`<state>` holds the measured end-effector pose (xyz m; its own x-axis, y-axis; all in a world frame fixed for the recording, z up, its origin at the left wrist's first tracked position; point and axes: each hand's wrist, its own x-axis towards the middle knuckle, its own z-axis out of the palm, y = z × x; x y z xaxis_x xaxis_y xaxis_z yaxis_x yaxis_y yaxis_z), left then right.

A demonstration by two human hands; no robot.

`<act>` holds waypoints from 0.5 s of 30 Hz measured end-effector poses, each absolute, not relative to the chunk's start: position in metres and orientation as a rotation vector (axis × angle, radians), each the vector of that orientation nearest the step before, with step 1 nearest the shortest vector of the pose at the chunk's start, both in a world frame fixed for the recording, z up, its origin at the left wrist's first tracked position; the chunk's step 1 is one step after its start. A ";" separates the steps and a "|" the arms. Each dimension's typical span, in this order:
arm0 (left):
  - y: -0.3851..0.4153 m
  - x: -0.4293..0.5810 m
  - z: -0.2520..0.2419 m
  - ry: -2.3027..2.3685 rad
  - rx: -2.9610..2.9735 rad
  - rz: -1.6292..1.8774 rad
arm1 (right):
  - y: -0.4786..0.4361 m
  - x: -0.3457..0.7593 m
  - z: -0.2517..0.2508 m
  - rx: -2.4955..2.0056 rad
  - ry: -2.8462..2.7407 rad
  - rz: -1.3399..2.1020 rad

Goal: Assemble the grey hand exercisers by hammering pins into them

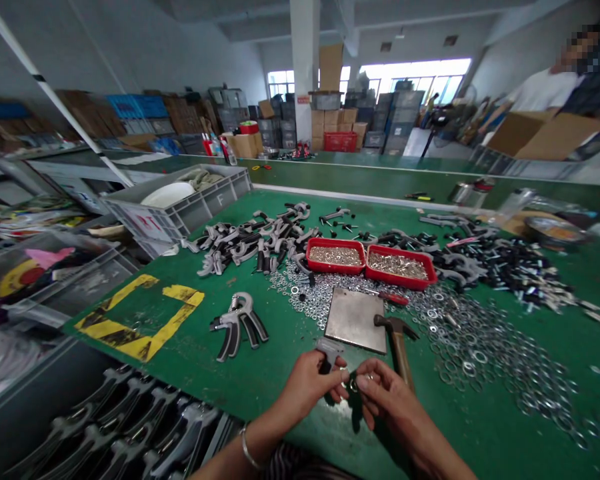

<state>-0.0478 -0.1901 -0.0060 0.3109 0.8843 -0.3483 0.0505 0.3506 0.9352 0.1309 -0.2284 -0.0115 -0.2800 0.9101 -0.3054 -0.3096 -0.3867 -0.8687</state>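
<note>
My left hand point(310, 385) is closed around a grey hand-gripper part point(329, 349) just above the green table's near edge. My right hand point(386, 393) pinches a small metal ring point(353, 382) against that part. Both hands meet in front of a flat metal plate point(356, 319). A hammer point(399, 341) lies to the right of the plate, its handle running under my right hand. Two finished hand grippers point(239, 325) lie to the left of my hands.
Two red trays point(370, 260) of small metal pieces sit beyond the plate, amid scattered washers point(473, 337) and heaps of gripper parts point(253, 240). A grey crate point(180, 207) stands at left. A bin of finished grippers point(130, 427) sits below the table edge. A person point(555, 87) stands far right.
</note>
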 end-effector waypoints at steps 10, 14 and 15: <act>-0.199 -0.046 -0.010 1.082 1.038 0.718 | -0.234 0.129 -0.011 -1.071 -0.649 1.768; -0.201 -0.045 -0.014 1.060 1.042 0.701 | -0.234 0.131 -0.009 -1.025 -0.654 1.820; -0.201 -0.045 -0.014 1.056 1.046 0.692 | -0.234 0.132 -0.010 -1.014 -0.628 1.847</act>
